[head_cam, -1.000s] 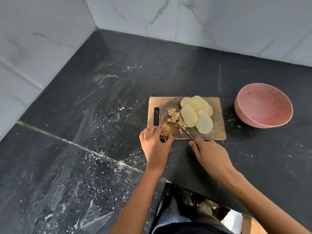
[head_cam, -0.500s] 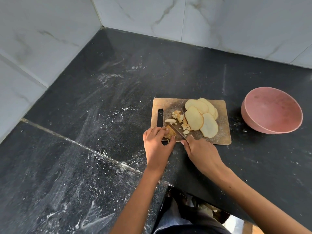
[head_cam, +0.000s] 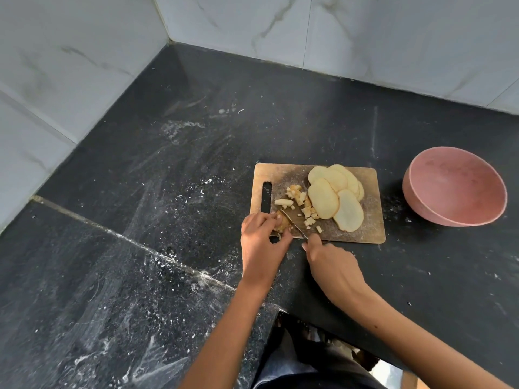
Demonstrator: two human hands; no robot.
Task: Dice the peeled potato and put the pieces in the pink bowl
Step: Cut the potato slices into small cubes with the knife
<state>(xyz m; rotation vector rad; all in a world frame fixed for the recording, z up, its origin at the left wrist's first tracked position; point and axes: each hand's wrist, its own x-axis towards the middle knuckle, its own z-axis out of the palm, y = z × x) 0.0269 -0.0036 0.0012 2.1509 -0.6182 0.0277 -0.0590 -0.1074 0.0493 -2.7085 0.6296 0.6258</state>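
Observation:
A wooden cutting board point(head_cam: 368, 234) lies on the dark counter. Several pale potato slices point(head_cam: 334, 197) overlap on its right half, and small diced pieces point(head_cam: 302, 204) are scattered in the middle. My left hand point(head_cam: 261, 240) pinches a potato piece point(head_cam: 282, 224) at the board's near left corner. My right hand point(head_cam: 331, 265) grips a knife point(head_cam: 295, 224), whose blade lies against that piece. The pink bowl point(head_cam: 455, 186) stands to the right of the board with nothing visible inside it.
The black stone counter point(head_cam: 168, 192) is dusted with white specks and has a seam running across its left part. White marble-tiled walls point(head_cam: 280, 29) close the corner behind and to the left. The counter's near edge is by my legs.
The knife blade has moved left onto the piece my left hand holds. A few more diced bits lie on the board. The camera shifted, so everything sits lower and further right.

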